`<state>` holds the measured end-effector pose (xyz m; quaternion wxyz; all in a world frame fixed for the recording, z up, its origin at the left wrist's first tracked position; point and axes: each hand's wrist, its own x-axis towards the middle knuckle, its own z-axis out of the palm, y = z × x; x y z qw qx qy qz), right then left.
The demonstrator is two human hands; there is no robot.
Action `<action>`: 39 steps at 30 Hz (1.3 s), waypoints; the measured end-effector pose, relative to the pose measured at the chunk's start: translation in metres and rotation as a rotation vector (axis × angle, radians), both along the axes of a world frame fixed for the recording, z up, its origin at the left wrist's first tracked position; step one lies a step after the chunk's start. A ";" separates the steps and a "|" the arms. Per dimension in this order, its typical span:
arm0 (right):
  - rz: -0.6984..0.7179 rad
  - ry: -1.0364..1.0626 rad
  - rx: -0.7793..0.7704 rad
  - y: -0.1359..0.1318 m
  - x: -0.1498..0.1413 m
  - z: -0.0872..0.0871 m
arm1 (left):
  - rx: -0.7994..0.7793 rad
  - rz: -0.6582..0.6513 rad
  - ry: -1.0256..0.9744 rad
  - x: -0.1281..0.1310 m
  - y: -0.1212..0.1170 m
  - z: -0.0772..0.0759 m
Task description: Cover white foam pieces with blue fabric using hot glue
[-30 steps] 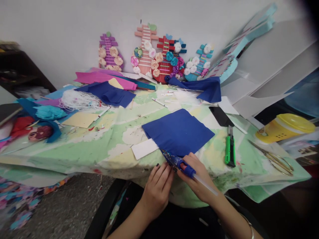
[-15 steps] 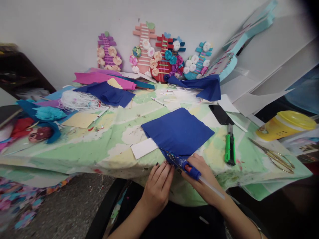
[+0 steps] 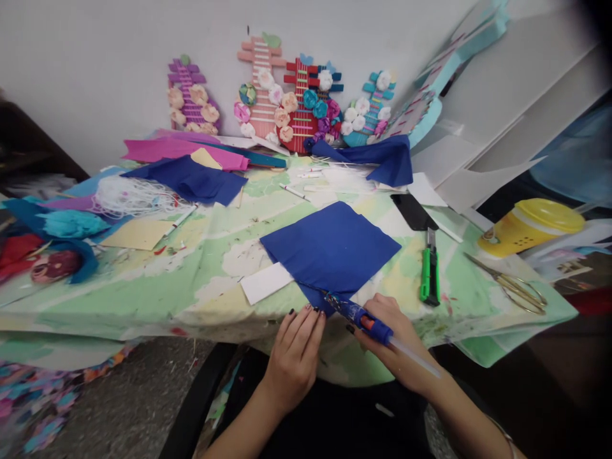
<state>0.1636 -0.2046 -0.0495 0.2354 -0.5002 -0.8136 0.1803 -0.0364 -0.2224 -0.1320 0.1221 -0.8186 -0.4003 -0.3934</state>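
Glue gun (image 3: 358,315) at blue cloth (image 3: 335,245).
Right hand (image 3: 396,335) wraps glue gun; left hand (image 3: 294,357), fingers together at near edge, grip unclear. Cloth probably light, limp; pinch corners.

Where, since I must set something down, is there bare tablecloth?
Roomiest: the green-patterned tablecloth between the tan paper sheet and white paper strip. Narrower: between the flat blue sheet and green-handled utility knife. Crowded: left end, around the tangled white string.
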 end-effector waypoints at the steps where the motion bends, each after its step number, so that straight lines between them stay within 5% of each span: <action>1: 0.002 0.004 0.006 -0.001 0.001 0.000 | -0.001 -0.001 0.001 0.000 0.000 0.000; 31: -0.078 0.013 0.060 -0.014 0.039 0.001 | 0.006 0.010 -0.014 0.002 0.000 0.001; 39: -0.111 -0.034 0.090 -0.016 0.046 0.004 | 0.020 -0.010 0.003 -0.001 0.009 0.021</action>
